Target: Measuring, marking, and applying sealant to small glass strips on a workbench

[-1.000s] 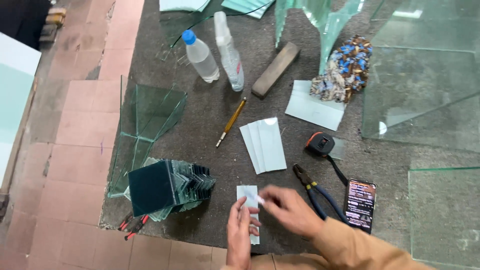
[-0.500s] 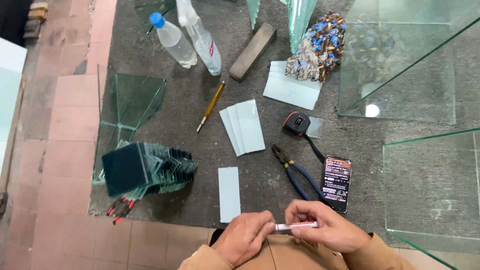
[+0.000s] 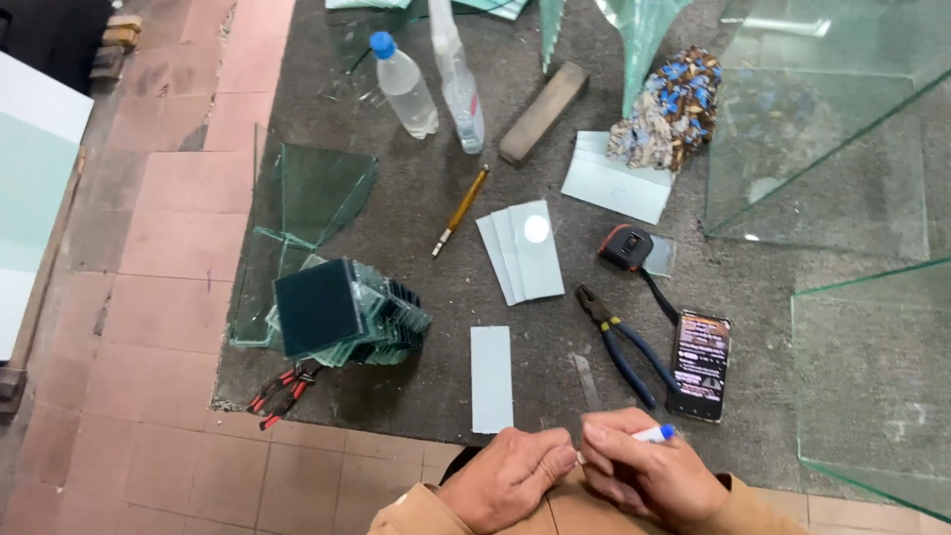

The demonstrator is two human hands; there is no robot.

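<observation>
Low down, both hands [image 3: 584, 474] curled together, marker [image 3: 654, 433] gripped

The white marker [image 3: 649, 434] with a blue cap is mostly hidden inside the right hand [image 3: 644, 471]; only its capped end shows. What the left hand [image 3: 510, 476] pinches is too small to tell. Both forearms are cut off by the bottom edge. The phone [image 3: 699, 362] screen is too small to read.

Reddish tiled floor [image 3: 168, 248] under a dark grey mat [image 3: 416, 228], daylight glare.
</observation>
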